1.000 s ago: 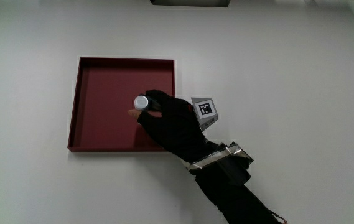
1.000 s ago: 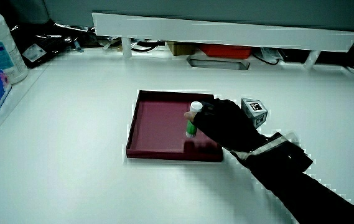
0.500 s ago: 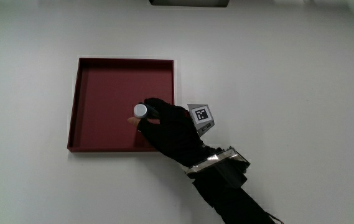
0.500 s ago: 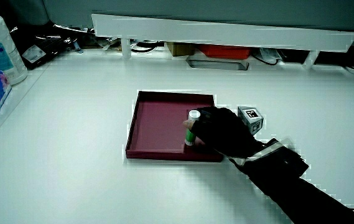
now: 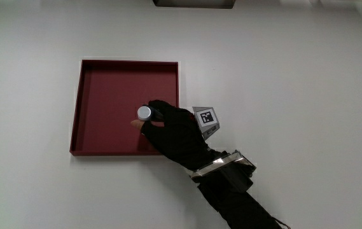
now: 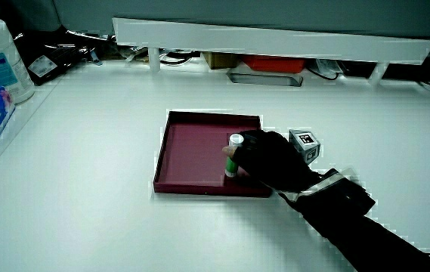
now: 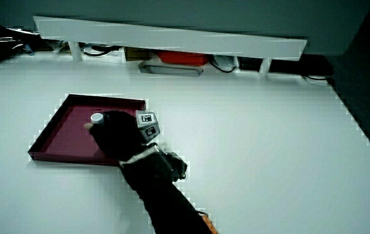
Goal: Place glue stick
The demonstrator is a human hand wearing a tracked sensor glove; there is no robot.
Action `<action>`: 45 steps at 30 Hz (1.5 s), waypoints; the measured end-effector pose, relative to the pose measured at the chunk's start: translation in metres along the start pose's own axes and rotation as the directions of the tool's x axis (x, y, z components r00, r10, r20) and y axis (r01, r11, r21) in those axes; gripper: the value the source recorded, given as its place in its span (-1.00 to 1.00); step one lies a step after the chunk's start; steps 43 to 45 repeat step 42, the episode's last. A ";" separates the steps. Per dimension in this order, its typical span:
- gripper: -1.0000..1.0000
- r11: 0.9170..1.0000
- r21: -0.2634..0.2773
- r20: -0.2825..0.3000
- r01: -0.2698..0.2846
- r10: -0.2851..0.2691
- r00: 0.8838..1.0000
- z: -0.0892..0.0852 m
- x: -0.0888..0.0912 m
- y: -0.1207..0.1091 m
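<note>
Main view, centre-left of frame: shallow dark-red square tray [image 5: 104, 76] on white table [image 5: 295, 95]. Black-gloved hand [image 5: 177, 130] w/ patterned cube [image 5: 207, 118] on its back reaches over tray's near corner, fingers closed round white-capped green glue stick [image 5: 144, 113]. Stick stands upright inside tray, near its near wall, base on tray floor in a side view [image 6: 232, 162]. Cap just visible in a side view [image 7: 97, 118].
</note>
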 end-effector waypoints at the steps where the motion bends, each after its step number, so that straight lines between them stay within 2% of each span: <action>1: -0.32 1.000 0.000 -0.007 0.003 -0.003 1.000 0.000 -0.001 0.000; 3: -0.38 1.000 -0.001 -0.004 -0.012 0.012 1.000 0.000 -0.001 0.000; 5: -0.44 1.000 -0.004 -0.011 0.009 -0.009 1.000 0.000 -0.002 -0.002; 7: -0.50 1.000 -0.004 -0.025 -0.011 0.011 1.000 0.000 -0.002 -0.001; 9: -0.56 1.000 -0.001 -0.016 -0.002 0.001 1.000 0.000 -0.001 -0.002; 10: -0.59 1.000 0.003 -0.023 -0.019 0.019 1.000 0.000 -0.001 -0.002; 11: -0.62 1.000 -0.002 -0.028 -0.005 0.005 1.000 0.001 -0.001 -0.003; 15: -0.74 1.000 -0.019 -0.031 -0.015 0.014 0.999 0.004 -0.003 -0.005; 17: -0.79 0.999 -0.044 -0.041 -0.004 0.002 0.999 0.007 -0.007 -0.007; 19: -0.85 0.998 -0.062 0.005 -0.012 0.012 1.000 0.012 -0.011 -0.010; 21: -0.91 0.994 -0.110 0.022 -0.013 0.016 1.000 0.017 -0.019 -0.013; 22: -0.94 0.990 -0.139 0.042 -0.017 0.023 0.999 0.020 -0.022 -0.014; 23: -0.97 0.985 -0.170 0.087 0.014 0.001 0.996 0.024 -0.028 -0.016; 24: -1.00 0.982 -0.191 0.091 -0.002 0.020 0.996 0.027 -0.029 -0.017; 25: -1.00 0.976 -0.216 0.104 0.009 0.014 0.994 0.030 -0.031 -0.019; 27: -1.00 0.959 -0.280 0.091 0.039 -0.014 0.996 0.035 -0.038 -0.021; 28: -1.00 0.954 -0.299 0.079 0.024 -0.001 0.997 0.037 -0.040 -0.022; 29: -1.00 0.949 -0.311 0.092 0.043 -0.016 0.996 0.040 -0.047 -0.025; 30: -1.00 0.948 -0.318 0.097 0.023 0.009 0.995 0.044 -0.049 -0.026; 31: -1.00 0.942 -0.333 0.091 0.029 0.001 0.996 0.047 -0.055 -0.029; 32: -1.00 0.941 -0.335 0.101 0.045 -0.012 0.995 0.050 -0.061 -0.032; 34: -1.00 0.940 -0.338 0.129 0.044 0.000 0.992 0.059 -0.068 -0.037; 35: -1.00 0.936 -0.347 0.127 0.052 -0.007 0.992 0.062 -0.073 -0.040; 36: -1.00 0.935 -0.346 0.155 0.074 -0.021 0.988 0.066 -0.076 -0.043; 37: -1.00 0.932 -0.356 0.136 0.066 -0.018 0.991 0.069 -0.079 -0.046; 38: -1.00 0.932 -0.353 0.160 0.075 -0.018 0.987 0.073 -0.082 -0.049; 42: -1.00 0.932 -0.358 0.184 0.058 0.010 0.983 0.087 -0.091 -0.057; 45: -1.00 0.932 -0.358 0.184 0.058 0.010 0.983 0.087 -0.091 -0.057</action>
